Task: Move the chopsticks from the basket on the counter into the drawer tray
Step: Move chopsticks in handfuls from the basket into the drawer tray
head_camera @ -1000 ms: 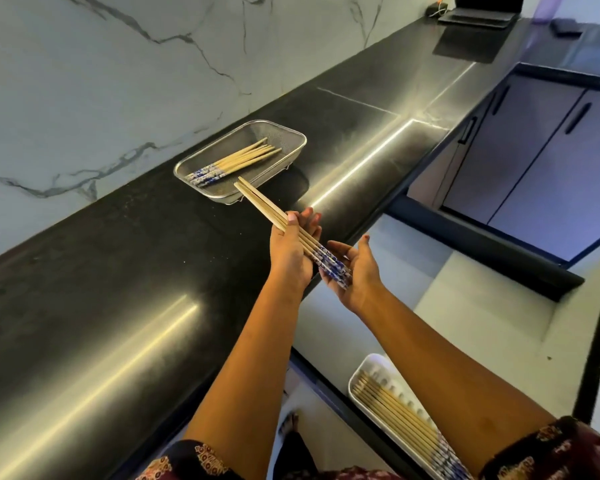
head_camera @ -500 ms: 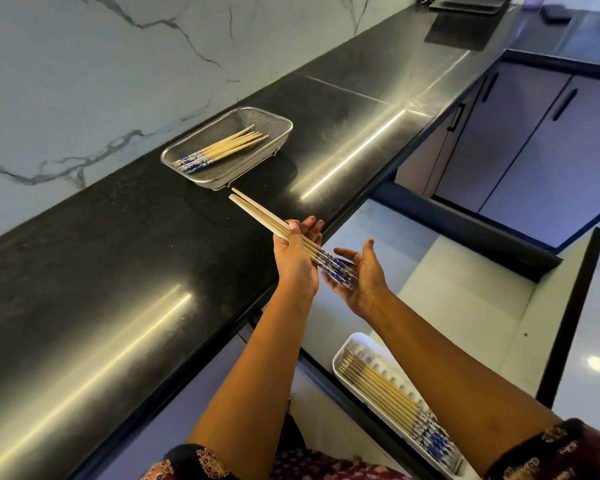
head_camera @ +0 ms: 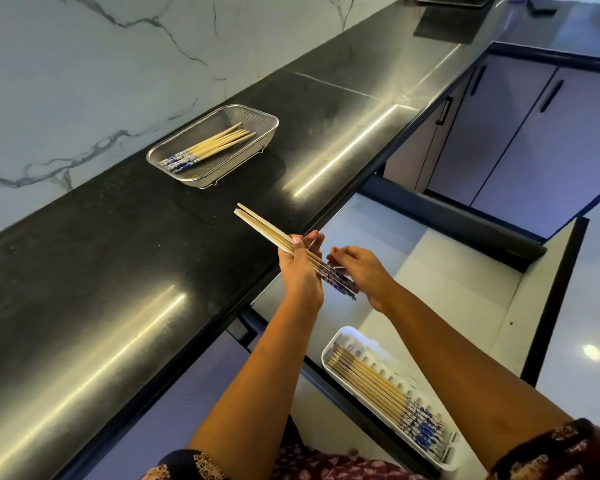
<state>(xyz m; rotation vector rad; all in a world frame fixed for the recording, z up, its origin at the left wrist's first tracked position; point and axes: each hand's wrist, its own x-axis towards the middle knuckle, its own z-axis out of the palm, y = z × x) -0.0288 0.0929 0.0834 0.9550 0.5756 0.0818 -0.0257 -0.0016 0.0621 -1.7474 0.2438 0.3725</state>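
My left hand (head_camera: 300, 271) grips a small bunch of wooden chopsticks (head_camera: 262, 225) with blue-patterned ends over the counter's front edge. My right hand (head_camera: 364, 271) is turned over the blue ends, fingers curled on them. A metal mesh basket (head_camera: 267, 114) on the black counter holds several more chopsticks (head_camera: 212, 147). In the open drawer below, a white tray (head_camera: 352, 336) holds several chopsticks (head_camera: 371, 386) laid side by side.
The black counter (head_camera: 118, 271) runs along a marble wall. The open drawer (head_camera: 465, 271) has a pale floor and a dark front rail at right. Lilac cabinet doors (head_camera: 534, 133) with black handles stand beyond. Dark flat items lie at the counter's far end.
My right hand has turned from palm-up under the blue ends to palm-down over them. Both hands with the bunch have stayed over the counter edge; the view has tilted down slightly.
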